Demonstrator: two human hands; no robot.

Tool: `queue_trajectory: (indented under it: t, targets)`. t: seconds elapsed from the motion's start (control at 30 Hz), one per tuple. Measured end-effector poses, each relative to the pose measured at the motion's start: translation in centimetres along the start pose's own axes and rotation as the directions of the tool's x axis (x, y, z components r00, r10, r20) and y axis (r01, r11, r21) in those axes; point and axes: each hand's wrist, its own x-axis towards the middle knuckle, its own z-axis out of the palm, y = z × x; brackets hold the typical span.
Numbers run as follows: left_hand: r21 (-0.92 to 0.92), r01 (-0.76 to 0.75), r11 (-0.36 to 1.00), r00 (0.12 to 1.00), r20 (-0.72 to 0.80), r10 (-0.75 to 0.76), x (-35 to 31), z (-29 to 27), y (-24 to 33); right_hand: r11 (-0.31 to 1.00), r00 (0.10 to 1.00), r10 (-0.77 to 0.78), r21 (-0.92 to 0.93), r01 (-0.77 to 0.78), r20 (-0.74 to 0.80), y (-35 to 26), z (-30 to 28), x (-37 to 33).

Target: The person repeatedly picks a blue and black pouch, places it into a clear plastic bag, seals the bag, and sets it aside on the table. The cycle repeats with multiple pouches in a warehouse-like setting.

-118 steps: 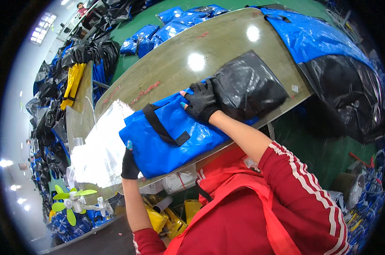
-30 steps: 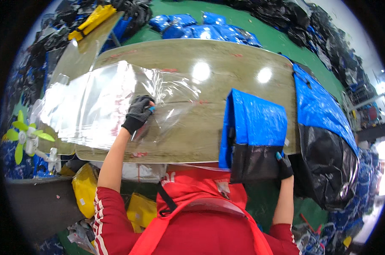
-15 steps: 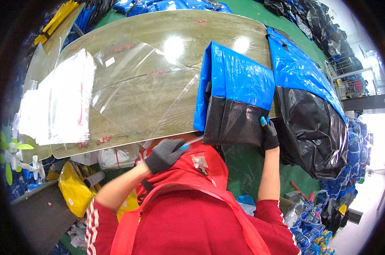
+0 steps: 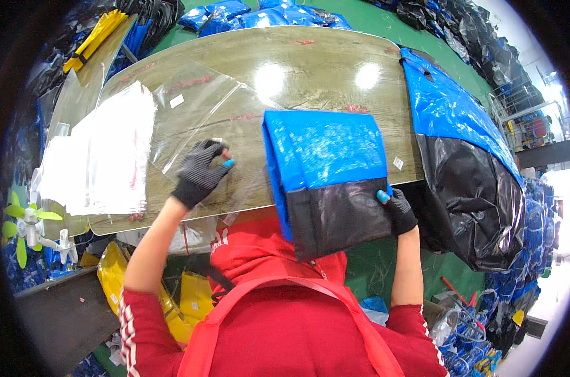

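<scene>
Folded bag (image 4: 332, 154): centre of frame, overhanging table (image 4: 326, 69)
Right hand (image 4: 400, 213): pinching its right edge
Left hand (image 4: 201, 171): half-curled near clear plastic (image 4: 200, 103), cannot tell if holding
Slip risk: could unfold or drop through loose one-handed grip

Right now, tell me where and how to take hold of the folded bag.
Probably grip the folded bag by its lower left corner, the left hand coming from the left: its lower side juts past the table, so that corner looks reachable, while the right hand holds the right edge.
</scene>
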Motion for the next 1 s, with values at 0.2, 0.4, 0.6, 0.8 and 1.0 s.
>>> queue_trajectory:
  t: [0.2, 0.4, 0.6, 0.8, 1.0]
  targets:
    - [0.137, 0.092, 0.986, 0.994, -0.062, -0.084, 1.4, 6.2, -3.7, 0.996, 0.995, 0.069, -0.049, -0.072, -0.068, -2.7, 1.4, -0.6]
    - [-0.133, 0.220, 0.966, 0.963, -0.127, -0.237, 0.8, 6.2, -4.8, 0.989, 0.995, 0.100, -0.108, -0.099, 0.004, -6.3, 1.4, -1.0]
    - [-0.591, 0.311, 0.744, 0.930, 0.027, -0.367, 2.4, 4.2, -3.5, 0.983, 0.990, 0.142, -0.122, -0.140, 0.006, -8.7, 6.1, -1.5]
    - [-0.006, 0.061, 0.998, 0.998, -0.011, -0.062, 0.4, 0.4, 0.3, 0.802, 0.881, -0.084, -0.494, 0.337, 0.465, -3.8, 13.2, 1.1]
    - [-0.183, 0.125, 0.975, 0.992, 0.017, -0.124, -2.0, -0.5, 2.1, 0.978, 0.962, -0.052, 0.209, -0.006, 0.270, -4.9, 13.4, 12.0]
